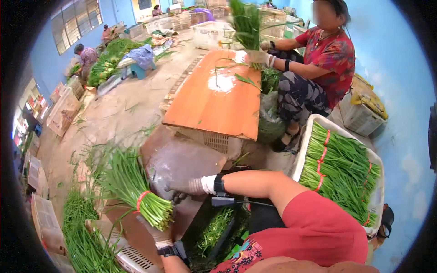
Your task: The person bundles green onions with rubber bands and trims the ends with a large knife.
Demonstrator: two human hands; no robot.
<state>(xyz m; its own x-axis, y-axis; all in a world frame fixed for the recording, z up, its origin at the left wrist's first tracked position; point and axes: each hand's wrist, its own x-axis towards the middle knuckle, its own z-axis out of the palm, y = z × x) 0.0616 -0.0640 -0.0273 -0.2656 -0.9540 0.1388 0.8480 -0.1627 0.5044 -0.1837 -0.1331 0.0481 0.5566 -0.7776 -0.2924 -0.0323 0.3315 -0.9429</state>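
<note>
My left hand [157,230], in a glove, grips a bundle of long green chive-like stalks [123,175] from below. A red band [142,200] circles it near the pale cut ends, and its leaves fan toward the upper left. My right hand [184,189], in a grey glove with dark fingertips, is open, its bent fingers apart just right of the band. Beneath them lies a wet, low board [184,154]. Below my right arm sits a dark container with green trimmings [216,227].
An orange board [205,113] rests on crates ahead. A co-worker [327,68] holds upright greens [243,22] beside it. A white crate of banded bundles [339,173] stands at right. Loose greens [79,227] lie at left. Other workers [86,61] sit among greens farther back.
</note>
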